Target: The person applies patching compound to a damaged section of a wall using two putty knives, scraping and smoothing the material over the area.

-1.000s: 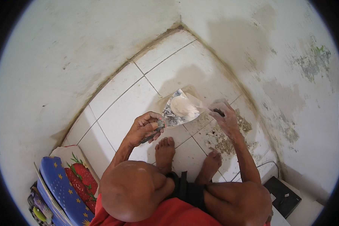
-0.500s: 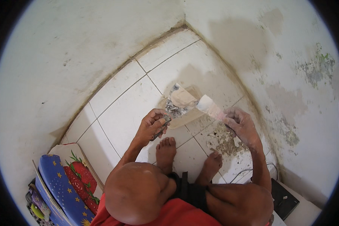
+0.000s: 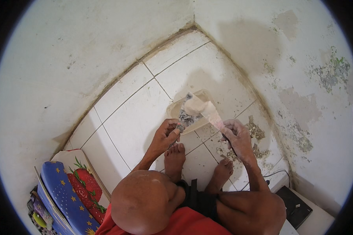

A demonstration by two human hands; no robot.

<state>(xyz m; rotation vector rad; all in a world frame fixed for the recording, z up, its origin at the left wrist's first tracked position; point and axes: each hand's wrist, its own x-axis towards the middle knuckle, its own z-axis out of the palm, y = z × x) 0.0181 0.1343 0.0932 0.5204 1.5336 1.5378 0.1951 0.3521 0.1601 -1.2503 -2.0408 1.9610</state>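
My left hand (image 3: 164, 136) is closed around the handle of a putty knife (image 3: 187, 117), its wide blade smeared and pointing away from me. A lump of pale putty (image 3: 195, 105) lies on that blade. Gripped in my right hand (image 3: 239, 137) is a second putty knife (image 3: 213, 115), coated in whitish putty. Its blade edge meets the right side of the lump, as far as I can see. Both blades are over a translucent plastic tub (image 3: 202, 126) on the floor, and they hide much of its inside.
Crumbled debris (image 3: 257, 131) is scattered on the white tiles (image 3: 125, 113) near my right foot (image 3: 220, 174). Two walls meet ahead; the right wall (image 3: 298, 102) has peeling, patched areas. Patterned cushion-like items (image 3: 68, 192) stand at lower left, and a black flat device (image 3: 295, 207) with a cable is at lower right.
My right hand has moved left and slightly down, bringing its putty knife against the lump. My left hand has shifted a little right and down with its knife.
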